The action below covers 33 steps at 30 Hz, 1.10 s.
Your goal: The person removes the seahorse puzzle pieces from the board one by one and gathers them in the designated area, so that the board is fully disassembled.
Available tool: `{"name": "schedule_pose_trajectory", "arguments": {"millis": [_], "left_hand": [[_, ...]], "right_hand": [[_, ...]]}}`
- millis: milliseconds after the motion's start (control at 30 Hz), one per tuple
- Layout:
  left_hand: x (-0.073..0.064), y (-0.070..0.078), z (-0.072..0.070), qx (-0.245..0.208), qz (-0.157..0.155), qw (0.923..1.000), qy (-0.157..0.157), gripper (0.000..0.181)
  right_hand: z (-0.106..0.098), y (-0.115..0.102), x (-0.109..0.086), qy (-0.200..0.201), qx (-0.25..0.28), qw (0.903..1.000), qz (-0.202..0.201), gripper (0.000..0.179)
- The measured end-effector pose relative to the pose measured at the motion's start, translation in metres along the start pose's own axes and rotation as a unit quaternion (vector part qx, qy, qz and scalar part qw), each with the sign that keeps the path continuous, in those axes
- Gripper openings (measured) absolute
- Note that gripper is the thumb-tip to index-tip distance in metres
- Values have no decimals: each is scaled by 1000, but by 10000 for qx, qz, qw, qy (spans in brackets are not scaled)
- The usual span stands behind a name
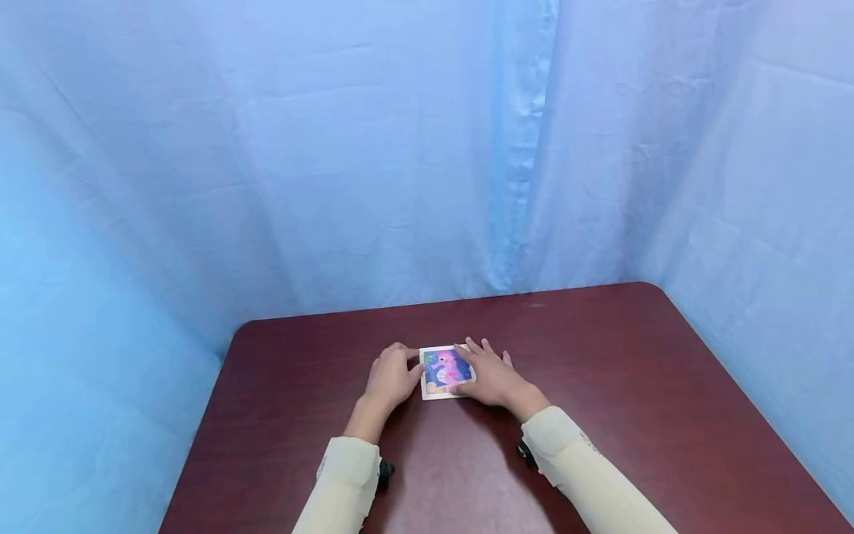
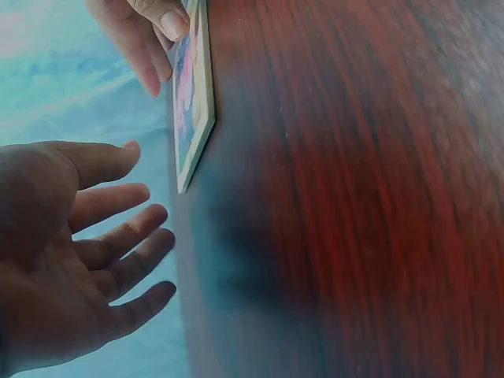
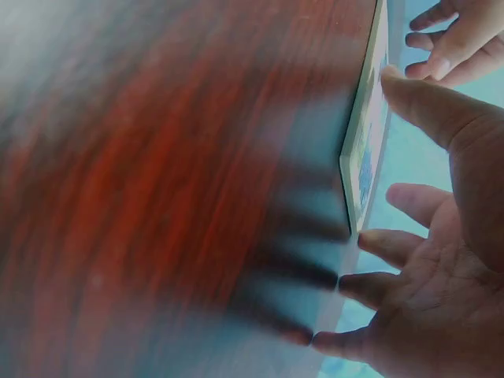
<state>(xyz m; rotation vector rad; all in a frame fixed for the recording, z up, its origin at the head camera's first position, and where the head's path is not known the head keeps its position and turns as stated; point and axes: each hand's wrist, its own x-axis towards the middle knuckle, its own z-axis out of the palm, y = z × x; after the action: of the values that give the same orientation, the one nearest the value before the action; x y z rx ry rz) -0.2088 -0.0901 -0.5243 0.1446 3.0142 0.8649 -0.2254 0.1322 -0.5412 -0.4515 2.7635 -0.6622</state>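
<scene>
A small square picture board [image 1: 445, 369] with a white border lies flat on the table, showing a pink seahorse on dark blue. Beside its left edge is my left hand [image 1: 392, 376], thumb and index fingertips close to the border; in the left wrist view that hand [image 2: 87, 244] has its fingers spread apart and holds nothing. My right hand [image 1: 495, 378] overlaps the board's right side. In the right wrist view its thumb [image 3: 429, 102] reaches over the board's face, with the other fingers extended beside the pale edge [image 3: 346, 169].
The dark red-brown wooden table [image 1: 600, 356] has rounded far corners. Light blue curtains [image 1: 373, 163] hang behind it and along both sides. Black wrist straps [image 1: 385, 475] show under the pale sleeves [image 1: 580, 460].
</scene>
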Motion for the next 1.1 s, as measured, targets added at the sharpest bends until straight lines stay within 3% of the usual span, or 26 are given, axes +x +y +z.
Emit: {"name": "schedule_pose_trajectory", "arguments": {"millis": [333,533,767,1100], "left_hand": [[13,2,16,-249,-120,9996,-57,34],[19,2,19,-156,-205,9996,137,27],[26,3,22,-512,-477,9971,302,15],[34,-3,27,-587,-809,9941,416,19]], "right_hand": [[2,-2,-1,-71,7,9999,157,83],[3,-3,-1,-97,-18,9998,173,83],[5,-3,3,-90,-98,9998,176,81],[11,-6,7,-61,-120,9998,157,82]]}}
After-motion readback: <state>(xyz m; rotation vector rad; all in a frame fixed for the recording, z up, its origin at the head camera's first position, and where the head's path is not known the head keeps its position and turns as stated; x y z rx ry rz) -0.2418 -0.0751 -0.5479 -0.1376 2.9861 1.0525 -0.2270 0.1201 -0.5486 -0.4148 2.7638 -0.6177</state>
